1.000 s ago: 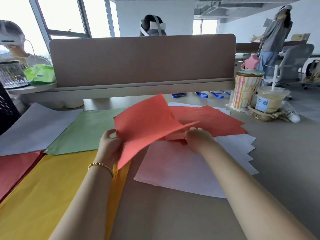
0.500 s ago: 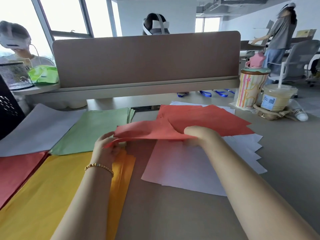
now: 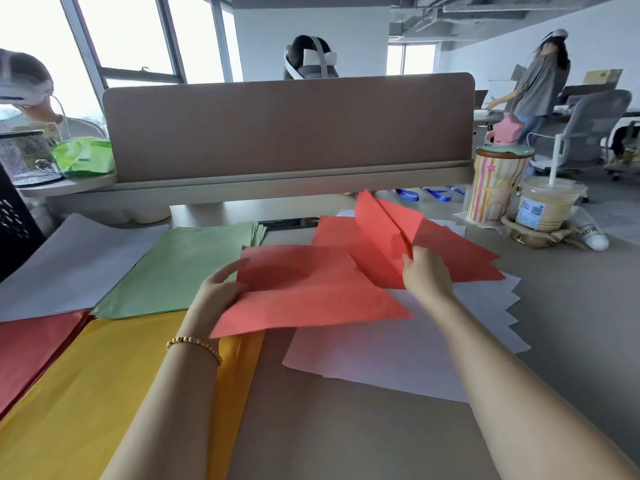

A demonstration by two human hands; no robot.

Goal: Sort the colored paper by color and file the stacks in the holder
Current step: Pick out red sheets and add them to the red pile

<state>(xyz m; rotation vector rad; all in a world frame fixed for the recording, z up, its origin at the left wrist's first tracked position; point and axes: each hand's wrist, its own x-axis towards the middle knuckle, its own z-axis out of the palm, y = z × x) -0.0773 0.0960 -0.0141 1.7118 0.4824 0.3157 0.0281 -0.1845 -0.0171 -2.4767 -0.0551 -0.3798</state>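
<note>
My left hand (image 3: 218, 292) holds a flat red sheet (image 3: 304, 289) by its left edge, just above the desk. My right hand (image 3: 427, 275) pinches a second red sheet (image 3: 384, 233), whose corner is lifted and folded up. More red sheets (image 3: 460, 254) lie under it on fanned pale lilac sheets (image 3: 398, 355). Sorted stacks lie on the left: green (image 3: 180, 268), yellow (image 3: 86, 389), red (image 3: 31, 344) and pale lilac (image 3: 76, 258). A black perforated holder (image 3: 14, 223) shows at the left edge.
A tan divider panel (image 3: 287, 126) closes off the back of the desk. A striped cup (image 3: 495, 188) and an iced drink (image 3: 549, 206) stand at the back right. A mesh basket (image 3: 27, 157) and green pack sit on the left shelf. People stand behind and to the right.
The red sheet in my left hand has come down flat and shifted towards me. My right hand has lifted the corner of another red sheet off the pile.
</note>
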